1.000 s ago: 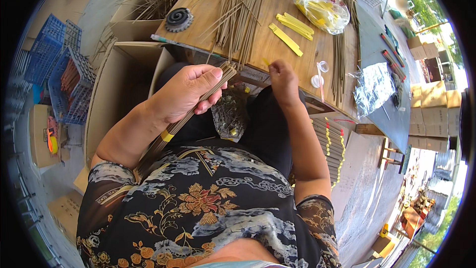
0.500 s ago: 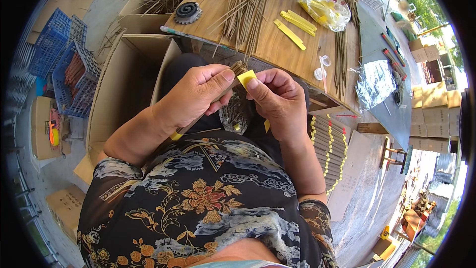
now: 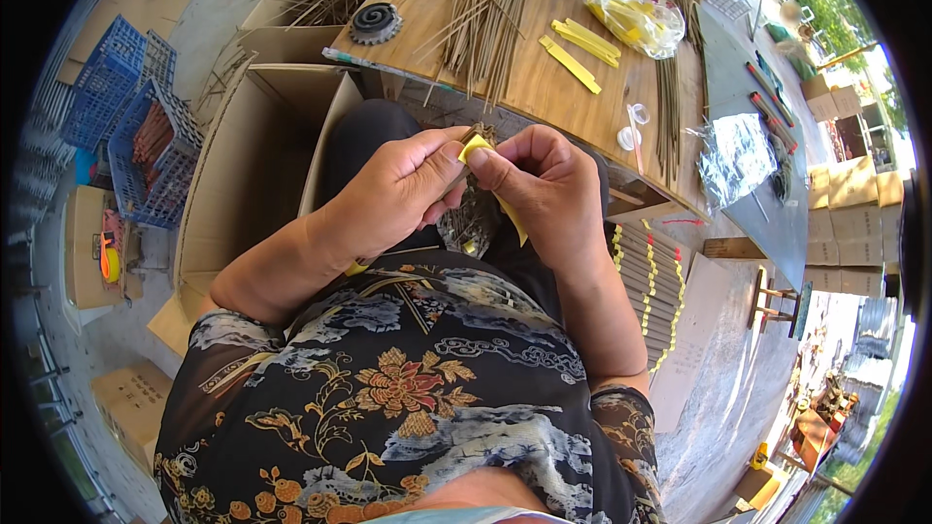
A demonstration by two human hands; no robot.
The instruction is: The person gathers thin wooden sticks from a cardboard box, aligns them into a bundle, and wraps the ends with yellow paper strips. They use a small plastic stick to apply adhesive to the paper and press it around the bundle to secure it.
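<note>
The desk (image 3: 544, 87) fills the upper centre, sticks (image 3: 481, 15) on it, a bag (image 3: 636, 10) to their right. Crates (image 3: 126, 126) sit at left, an open box (image 3: 252, 165) between crates and desk.

- Wooden table (image 3: 544, 87) under bright daylight.
- Grey concrete floor (image 3: 723, 398).
- Cardboard boxes (image 3: 248, 165) at left.
- Blue crates (image 3: 131, 107) beyond them.
- Small stool (image 3: 777, 296) at right.
</note>
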